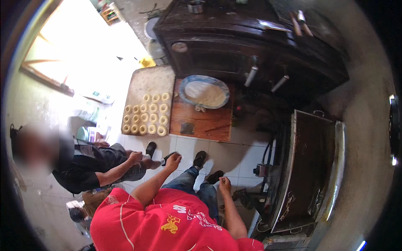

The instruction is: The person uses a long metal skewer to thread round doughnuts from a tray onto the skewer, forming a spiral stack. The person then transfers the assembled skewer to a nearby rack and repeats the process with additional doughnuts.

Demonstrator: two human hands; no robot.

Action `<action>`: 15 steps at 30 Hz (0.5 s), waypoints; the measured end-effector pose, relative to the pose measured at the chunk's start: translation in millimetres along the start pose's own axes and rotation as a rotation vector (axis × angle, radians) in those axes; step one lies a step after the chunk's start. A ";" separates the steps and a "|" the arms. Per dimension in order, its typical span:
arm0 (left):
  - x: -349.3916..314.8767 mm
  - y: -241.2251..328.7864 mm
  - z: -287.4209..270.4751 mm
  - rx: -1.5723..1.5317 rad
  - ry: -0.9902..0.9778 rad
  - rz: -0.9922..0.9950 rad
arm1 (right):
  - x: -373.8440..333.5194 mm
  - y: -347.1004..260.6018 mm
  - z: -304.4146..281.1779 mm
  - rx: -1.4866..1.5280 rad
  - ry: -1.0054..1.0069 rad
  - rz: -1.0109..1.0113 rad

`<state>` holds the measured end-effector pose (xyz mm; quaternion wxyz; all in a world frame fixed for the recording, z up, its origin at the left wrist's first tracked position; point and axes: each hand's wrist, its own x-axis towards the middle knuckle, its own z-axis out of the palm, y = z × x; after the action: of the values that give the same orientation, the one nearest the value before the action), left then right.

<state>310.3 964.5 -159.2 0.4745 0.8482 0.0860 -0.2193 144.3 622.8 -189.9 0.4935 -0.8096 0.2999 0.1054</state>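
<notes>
Red shirt (167, 226) nearest; both hands hang empty above the tiled floor (243, 157).
Left hand (173, 159) loosely open, right hand (225, 183) curled narrow, holding nothing. Ahead, the tray (146, 81) carries rows of ring-shaped dough pieces (146, 113); the basin (184, 93) holds flour. Risk: a careless step could scatter the floor-level tray.

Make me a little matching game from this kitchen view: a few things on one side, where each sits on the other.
Things:
1. Tray of dough rings
2. Blue-rimmed plate
3. Person's left hand
4. Person's right hand

Places:
A. on the wooden board
B. over the white tiles, open, near a black shoe
C. left of the wooden board
D. closed in a fist above the jeans

Pairs: 1-C, 2-A, 3-B, 4-D
</notes>
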 end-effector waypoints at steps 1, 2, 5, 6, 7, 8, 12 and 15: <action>-20.4 -21.9 -24.1 -0.130 0.069 -0.111 | 15.1 -0.7 29.9 0.030 -0.027 -0.084; -38.7 -43.2 -41.4 -0.261 0.135 -0.209 | 29.2 -3.8 59.8 -0.029 -0.045 -0.133; -62.5 -89.4 -88.0 -0.376 0.257 -0.414 | 60.5 -45.8 134.2 -0.041 -0.153 -0.143; -61.1 -101.5 -102.8 -0.389 0.300 -0.395 | 66.5 -64.1 157.5 -0.017 -0.204 -0.120; -55.0 -113.3 -121.6 -0.395 0.341 -0.374 | 69.1 -81.4 181.7 0.023 -0.252 -0.106; -46.3 -126.9 -143.4 -0.406 0.386 -0.353 | 70.8 -101.9 205.1 0.059 -0.301 -0.096; 37.6 -170.6 -255.5 -0.035 0.711 -0.162 | 62.2 -164.8 296.7 0.185 -0.425 -0.062; 105.3 -202.6 -329.6 0.217 0.851 -0.149 | 56.3 -212.2 353.0 0.329 -0.412 0.144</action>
<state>427.9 1344.0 -213.0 0.2882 0.8991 0.3112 0.1080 358.6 976.3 -233.3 0.6604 -0.6565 0.2629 0.2525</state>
